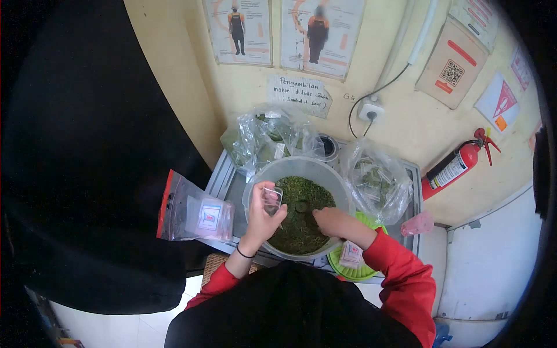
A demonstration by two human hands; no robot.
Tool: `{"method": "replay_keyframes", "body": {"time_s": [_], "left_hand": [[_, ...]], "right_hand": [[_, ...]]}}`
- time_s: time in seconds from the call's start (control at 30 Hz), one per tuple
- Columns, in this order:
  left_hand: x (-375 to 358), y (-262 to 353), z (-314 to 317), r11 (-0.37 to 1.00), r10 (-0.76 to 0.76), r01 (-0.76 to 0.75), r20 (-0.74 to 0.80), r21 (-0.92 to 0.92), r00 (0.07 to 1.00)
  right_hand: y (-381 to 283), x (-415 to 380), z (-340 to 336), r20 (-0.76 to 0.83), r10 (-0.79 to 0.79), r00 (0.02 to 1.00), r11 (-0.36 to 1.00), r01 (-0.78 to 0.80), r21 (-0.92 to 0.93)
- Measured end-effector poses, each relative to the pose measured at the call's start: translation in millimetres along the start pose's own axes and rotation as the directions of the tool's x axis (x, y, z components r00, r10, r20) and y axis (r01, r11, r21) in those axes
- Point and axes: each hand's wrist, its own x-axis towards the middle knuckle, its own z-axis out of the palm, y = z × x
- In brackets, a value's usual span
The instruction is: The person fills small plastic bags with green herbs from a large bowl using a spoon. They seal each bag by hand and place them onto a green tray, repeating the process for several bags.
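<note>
My left hand holds a small clear plastic cup over the left side of a large round grey tub. Chopped green stuff fills the bottom of the tub. My right hand reaches over the tub's right side, its fingers closed and low by the green stuff; what they hold, if anything, I cannot make out. Near those fingertips a small round green shape shows in the middle of the tub.
Clear bags with green contents flank a dark round container. A zip bag lies left. A green lid bears a small packet. Right are a pink cup and a fire extinguisher.
</note>
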Motion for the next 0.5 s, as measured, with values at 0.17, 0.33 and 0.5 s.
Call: {"method": "replay_keyframes", "body": {"time_s": [0.17,0.33,0.5], "left_hand": [[3,-7,0,0.999,-0.042,0.042,-0.017,-0.009,0.999],[3,-7,-2,1.000,-0.016,0.016,-0.019,-0.019,1.000],[1,-14,-5,0.993,-0.099,0.096,-0.040,-0.070,0.994]], "right_hand": [[4,5,-41,-0.049,0.053,0.997,0.940,-0.066,-0.335],[10,8,-34,-0.222,-0.167,0.961,0.776,-0.010,-0.631],[-20,-17,-26,0.042,0.033,0.999,0.812,-0.002,-0.584]]}}
